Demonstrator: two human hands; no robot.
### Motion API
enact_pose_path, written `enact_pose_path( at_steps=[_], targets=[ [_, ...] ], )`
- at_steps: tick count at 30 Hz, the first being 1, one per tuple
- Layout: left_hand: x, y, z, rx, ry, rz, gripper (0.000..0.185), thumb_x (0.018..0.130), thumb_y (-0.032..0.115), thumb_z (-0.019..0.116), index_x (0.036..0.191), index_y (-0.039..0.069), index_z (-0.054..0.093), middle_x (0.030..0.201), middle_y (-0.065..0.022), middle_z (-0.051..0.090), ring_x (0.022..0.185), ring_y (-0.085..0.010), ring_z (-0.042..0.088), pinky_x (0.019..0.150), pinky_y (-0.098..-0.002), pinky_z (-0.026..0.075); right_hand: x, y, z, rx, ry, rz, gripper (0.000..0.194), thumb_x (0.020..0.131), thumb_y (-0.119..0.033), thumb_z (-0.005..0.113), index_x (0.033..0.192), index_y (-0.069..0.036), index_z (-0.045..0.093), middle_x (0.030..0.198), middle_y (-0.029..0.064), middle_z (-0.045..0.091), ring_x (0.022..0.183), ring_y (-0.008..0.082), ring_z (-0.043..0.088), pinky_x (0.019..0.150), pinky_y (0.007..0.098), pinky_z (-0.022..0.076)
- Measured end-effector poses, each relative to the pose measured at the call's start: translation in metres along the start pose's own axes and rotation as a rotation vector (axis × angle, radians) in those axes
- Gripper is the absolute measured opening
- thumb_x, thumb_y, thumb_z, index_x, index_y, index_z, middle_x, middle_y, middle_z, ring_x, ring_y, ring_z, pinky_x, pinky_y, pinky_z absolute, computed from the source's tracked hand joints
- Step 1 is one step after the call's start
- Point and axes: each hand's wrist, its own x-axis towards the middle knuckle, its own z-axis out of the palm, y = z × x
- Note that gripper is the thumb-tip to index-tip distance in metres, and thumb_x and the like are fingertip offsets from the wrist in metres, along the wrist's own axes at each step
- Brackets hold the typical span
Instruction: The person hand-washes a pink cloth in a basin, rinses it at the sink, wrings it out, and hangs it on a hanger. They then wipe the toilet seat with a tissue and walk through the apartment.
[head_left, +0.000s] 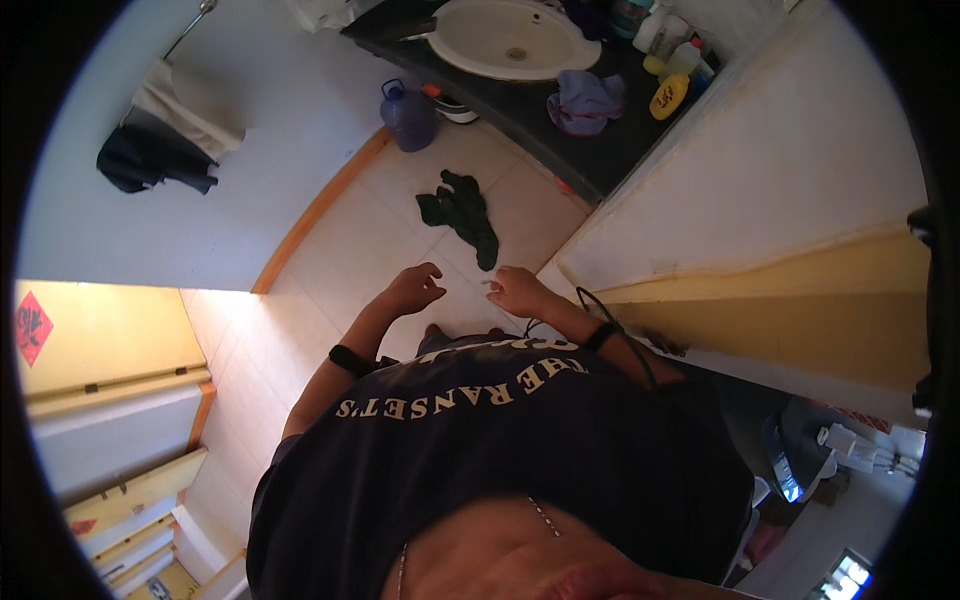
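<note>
My left hand (418, 289) hangs in front of my body with curled fingers and a gap between thumb and fingertips; nothing shows in it. To its right is my right hand (517, 291), its fingers bent inward. A tiny pale spot shows at its fingertips, too small to tell whether it is a held thing. Beyond both hands, a crumpled dark green cloth (466, 214) lies on the tiled floor (375, 225). Its near end appears close to my right hand in the picture, but neither hand visibly grips it.
A dark counter (517, 112) holds a white washbasin (487, 37), a crumpled purple-grey cloth (586, 101) and several bottles, one yellow (669, 97). Under its left side stands a blue plastic jug (409, 116). Cloths hang from a wall rail at left. A black cable (626, 337) crosses my right forearm.
</note>
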Motion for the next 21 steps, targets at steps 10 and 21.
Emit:
enact_pose_path(
  at_steps=[10,21],
  targets=[
    [0.11,-0.004,-0.03,0.087,-0.248,0.18,0.041,0.075,0.029,0.068,0.106,0.004,0.056,0.089,-0.0143,0.066,0.083,-0.0283,0.063,0.073,-0.0359,0.05,0.017,0.017,-0.022,-0.015,0.095,0.281,0.027,0.076,-0.023,0.063,0.084,0.002,0.062,0.079,0.0213,0.06,0.076,0.0364,0.06,0.066,0.0416,0.0468],
    [0.189,-0.069,-0.145,0.163,-0.235,0.294,0.038,0.077,0.03,0.067,0.102,0.004,0.056,0.09,-0.0141,0.064,0.088,-0.0287,0.061,0.075,-0.0369,0.048,0.14,-0.006,-0.028,0.031,0.233,0.376,0.029,0.077,-0.023,0.061,0.094,0.001,0.062,0.083,0.0191,0.061,0.078,0.0346,0.06,0.068,0.0407,0.0475]
  ],
)
